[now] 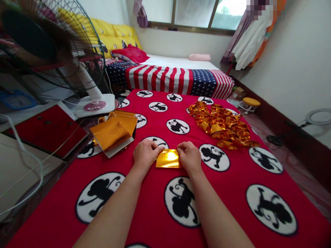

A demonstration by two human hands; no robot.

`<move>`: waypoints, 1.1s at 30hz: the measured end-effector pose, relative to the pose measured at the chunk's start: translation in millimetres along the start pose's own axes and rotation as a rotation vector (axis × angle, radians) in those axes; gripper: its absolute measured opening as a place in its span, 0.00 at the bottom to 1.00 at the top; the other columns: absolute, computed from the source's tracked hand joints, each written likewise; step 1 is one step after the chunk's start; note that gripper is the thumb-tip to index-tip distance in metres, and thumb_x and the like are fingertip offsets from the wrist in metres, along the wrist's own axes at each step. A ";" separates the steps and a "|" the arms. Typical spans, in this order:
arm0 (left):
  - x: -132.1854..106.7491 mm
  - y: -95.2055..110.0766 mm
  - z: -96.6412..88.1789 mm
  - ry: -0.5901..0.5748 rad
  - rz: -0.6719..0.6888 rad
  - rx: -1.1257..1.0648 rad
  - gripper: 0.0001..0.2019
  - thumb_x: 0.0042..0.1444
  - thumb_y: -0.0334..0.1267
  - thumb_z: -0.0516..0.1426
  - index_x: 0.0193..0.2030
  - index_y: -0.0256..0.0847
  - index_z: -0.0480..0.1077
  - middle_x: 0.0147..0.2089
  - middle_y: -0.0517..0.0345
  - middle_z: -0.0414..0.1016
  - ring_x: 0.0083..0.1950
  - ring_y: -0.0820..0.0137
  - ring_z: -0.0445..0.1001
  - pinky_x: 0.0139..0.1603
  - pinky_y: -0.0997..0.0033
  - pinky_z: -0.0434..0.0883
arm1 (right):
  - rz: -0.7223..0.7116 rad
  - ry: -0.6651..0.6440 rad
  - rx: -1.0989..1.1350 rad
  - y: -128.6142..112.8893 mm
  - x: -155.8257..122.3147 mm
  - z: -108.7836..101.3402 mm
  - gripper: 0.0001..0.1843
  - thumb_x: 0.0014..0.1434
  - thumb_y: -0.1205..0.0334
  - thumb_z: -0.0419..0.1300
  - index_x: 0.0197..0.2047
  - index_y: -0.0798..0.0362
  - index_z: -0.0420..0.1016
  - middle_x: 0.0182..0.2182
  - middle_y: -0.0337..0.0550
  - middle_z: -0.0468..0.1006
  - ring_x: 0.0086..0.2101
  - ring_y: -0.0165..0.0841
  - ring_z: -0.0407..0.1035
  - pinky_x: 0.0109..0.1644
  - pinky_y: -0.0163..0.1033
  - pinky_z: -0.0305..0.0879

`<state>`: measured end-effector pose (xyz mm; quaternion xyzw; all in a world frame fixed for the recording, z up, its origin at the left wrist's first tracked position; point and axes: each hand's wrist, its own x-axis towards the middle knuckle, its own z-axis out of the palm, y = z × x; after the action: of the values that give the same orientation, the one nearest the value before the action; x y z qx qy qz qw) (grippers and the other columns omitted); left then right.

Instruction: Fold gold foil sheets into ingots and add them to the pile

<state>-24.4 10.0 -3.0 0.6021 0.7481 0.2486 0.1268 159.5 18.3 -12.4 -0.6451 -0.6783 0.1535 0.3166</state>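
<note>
A folded sheet of gold foil paper (168, 159) lies on the red cloth between my hands, its shiny face up. My left hand (145, 154) pinches its upper left corner between thumb and fingers. At the upper right corner, my right hand (190, 155) grips it the same way. Left of my hands rests a loose stack of flat gold foil sheets (112, 132), with pale backing showing at the lower edge. Farther off on the right is a heap of folded gold foil pieces (219, 124).
The red cloth (144, 213) has white ovals with black monkey figures. A standing fan (95, 103) is at the left, beside a dark red panel (49, 129). Behind is a bed with a striped and starred cover (165, 78). A yellow-topped stool (250, 102) stands by the right wall.
</note>
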 end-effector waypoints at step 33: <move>-5.9 1.6 10.5 -0.065 0.207 -0.130 0.05 0.54 0.34 0.62 0.36 0.43 0.79 0.40 0.55 0.78 0.39 0.68 0.73 0.42 0.69 0.68 | 0.050 -0.096 -0.120 -17.2 -13.1 -1.8 0.07 0.58 0.70 0.57 0.36 0.49 0.74 0.40 0.41 0.72 0.40 0.35 0.69 0.37 0.37 0.57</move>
<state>-16.5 6.8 -11.7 0.6744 0.6596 0.2888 0.1636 146.8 3.1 -3.5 -0.6714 -0.6846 0.1511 0.2405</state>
